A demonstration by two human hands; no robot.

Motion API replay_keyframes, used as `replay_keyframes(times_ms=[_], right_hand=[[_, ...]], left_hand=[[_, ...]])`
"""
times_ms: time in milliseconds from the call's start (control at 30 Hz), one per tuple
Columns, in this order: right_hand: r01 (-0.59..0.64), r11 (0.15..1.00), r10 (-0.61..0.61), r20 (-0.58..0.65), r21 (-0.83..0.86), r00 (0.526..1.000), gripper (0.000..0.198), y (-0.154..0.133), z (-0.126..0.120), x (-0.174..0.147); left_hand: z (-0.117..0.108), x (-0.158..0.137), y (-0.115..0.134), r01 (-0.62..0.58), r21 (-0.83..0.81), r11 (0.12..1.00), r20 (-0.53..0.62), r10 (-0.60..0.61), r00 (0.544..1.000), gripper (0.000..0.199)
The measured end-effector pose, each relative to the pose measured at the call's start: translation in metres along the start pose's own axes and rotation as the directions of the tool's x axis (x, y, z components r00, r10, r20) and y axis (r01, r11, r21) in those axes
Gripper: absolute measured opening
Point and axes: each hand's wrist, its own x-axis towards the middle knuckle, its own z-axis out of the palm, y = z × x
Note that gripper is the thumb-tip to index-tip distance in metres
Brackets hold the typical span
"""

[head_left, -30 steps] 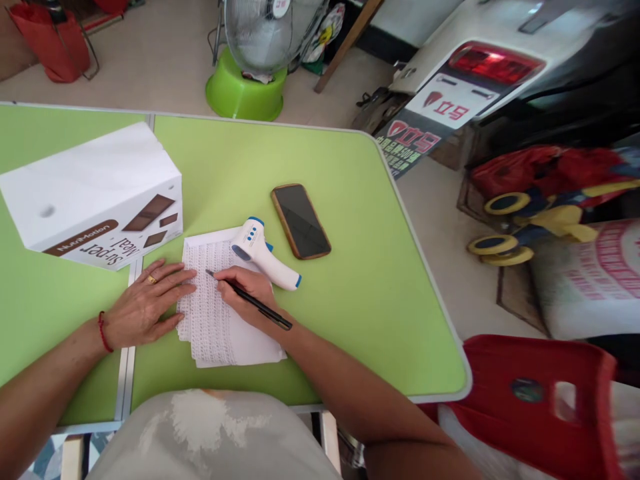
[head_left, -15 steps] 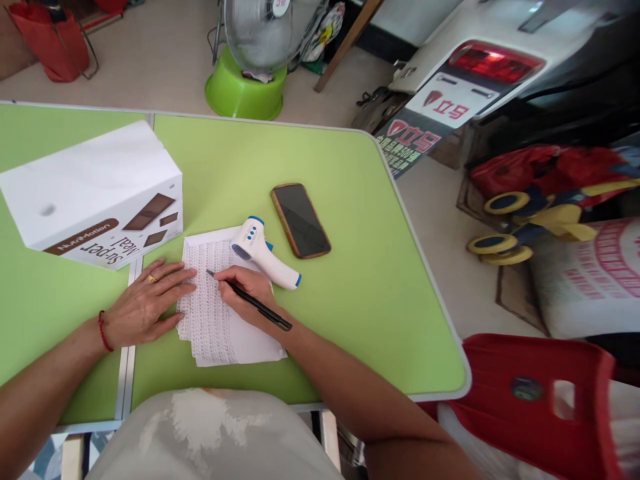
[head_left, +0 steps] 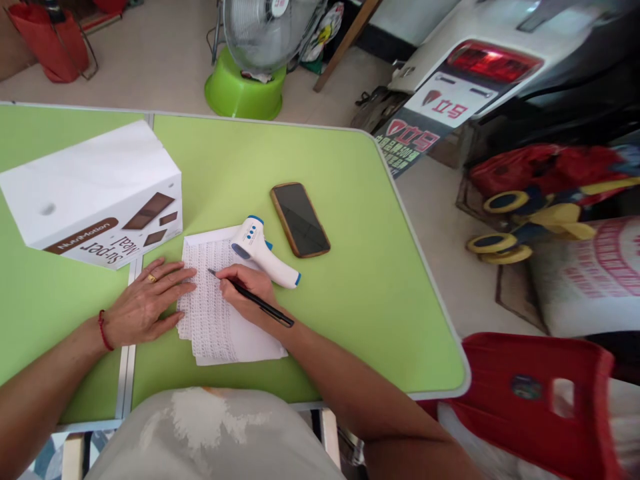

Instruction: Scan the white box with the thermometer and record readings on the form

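Observation:
Sheets of paper [head_left: 213,327] covered with rows of small handwriting lie on the green table [head_left: 370,320]. My right hand [head_left: 247,293] grips a black pen [head_left: 263,305], its tip at the writing in the upper part of the top sheet. Spread flat, my left hand [head_left: 150,303] rests with its fingertips on the paper's left edge and holds nothing. A white and blue infrared thermometer [head_left: 267,257] lies across the paper's top right corner, just above my right hand. Beyond it is a smartphone [head_left: 301,220] in a brown case, its screen dark.
A large white box [head_left: 95,180] stands left of the paper. Past the far table edge, a fan [head_left: 260,33] sits on a green tub [head_left: 243,90]. To the right are a red chair [head_left: 540,393], a white sack [head_left: 590,280] and a vehicle's rear with a red light [head_left: 495,61].
My right hand and the pen have shifted very slightly to the right on the paper. My left hand and the things on the table stay in place.

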Motion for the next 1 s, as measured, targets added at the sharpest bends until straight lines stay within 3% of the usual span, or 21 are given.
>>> replay_keyframes(times_ms=[1000], right_hand=[[-0.001,1.0,0.0,-0.026,-0.009,1.0,0.016,-0.0008,0.0013,0.0007]], left_hand=[[-0.0009,-0.0003,-0.0001,-0.004,0.009,1.0,-0.003,0.004,1.0,0.039]])
